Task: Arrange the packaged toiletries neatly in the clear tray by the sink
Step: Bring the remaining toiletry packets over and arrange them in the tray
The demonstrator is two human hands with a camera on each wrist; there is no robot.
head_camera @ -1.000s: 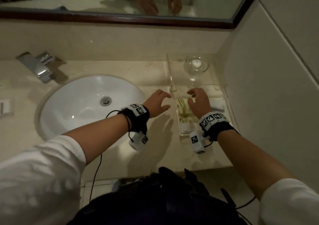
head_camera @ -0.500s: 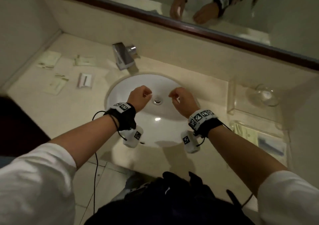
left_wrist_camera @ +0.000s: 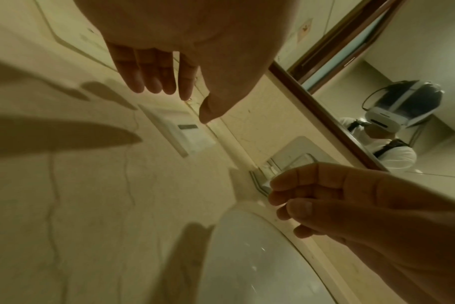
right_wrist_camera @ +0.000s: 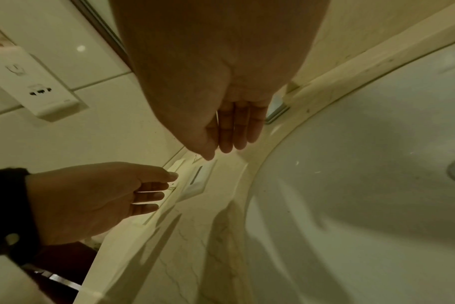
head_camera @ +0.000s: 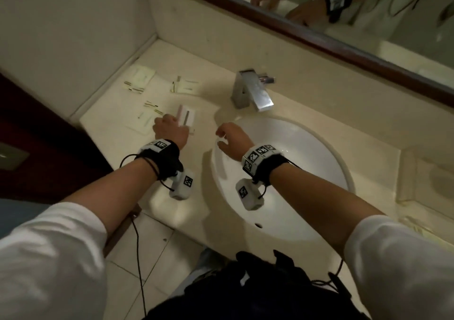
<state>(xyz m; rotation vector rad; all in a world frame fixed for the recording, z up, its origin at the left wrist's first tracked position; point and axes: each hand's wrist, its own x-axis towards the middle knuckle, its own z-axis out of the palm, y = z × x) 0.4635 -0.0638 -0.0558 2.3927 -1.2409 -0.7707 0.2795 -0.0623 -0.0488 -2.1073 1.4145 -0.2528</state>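
Both hands are empty with relaxed fingers: the left hand [head_camera: 170, 133] reaches over the white toiletry packet [head_camera: 186, 118] on the counter [head_camera: 115, 128], the right hand [head_camera: 232, 139] hovers above the sink [head_camera: 307, 172].

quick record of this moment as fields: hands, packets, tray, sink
left hand: open, fingers reaching over the white packet, not gripping it
right hand: loosely curled, empty, over the sink's left rim
packets: four flat ones on the counter left of the tap
tray: clear, at the right edge of the counter, contents too blurred to tell
sink: white round basin
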